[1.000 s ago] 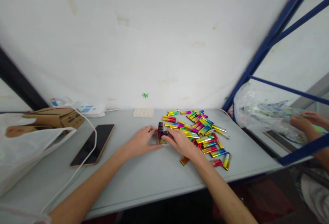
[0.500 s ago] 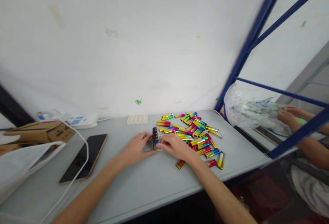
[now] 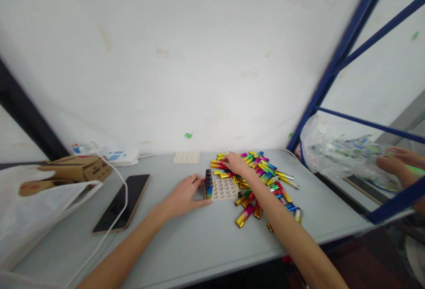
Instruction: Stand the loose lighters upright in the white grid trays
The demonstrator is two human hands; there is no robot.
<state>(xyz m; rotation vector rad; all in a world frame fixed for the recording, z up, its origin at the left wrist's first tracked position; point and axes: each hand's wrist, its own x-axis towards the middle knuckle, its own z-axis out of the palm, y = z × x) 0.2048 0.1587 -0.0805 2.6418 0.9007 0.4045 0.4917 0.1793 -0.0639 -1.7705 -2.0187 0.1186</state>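
- My right hand (image 3: 236, 163) dips its fingertips to a red-and-yellow lighter (image 3: 218, 166) at the edge of the loose pile (image 3: 270, 169); I cannot tell whether they pinch it.
- My left hand (image 3: 183, 197) curves around the white holed tray's (image 3: 226, 190) left end; its hold is unclear.
- Black-topped lighters (image 3: 209, 184) stand there in one row.
- A second tray (image 3: 186, 158) lies behind.

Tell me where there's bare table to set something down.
Bare table lies between the left forearm and right forearm, near the front edge; a smaller patch separates the phone from the left hand. It's crowded right of the near tray, with shiny sticks, and far left, with the white bag and cardboard box.
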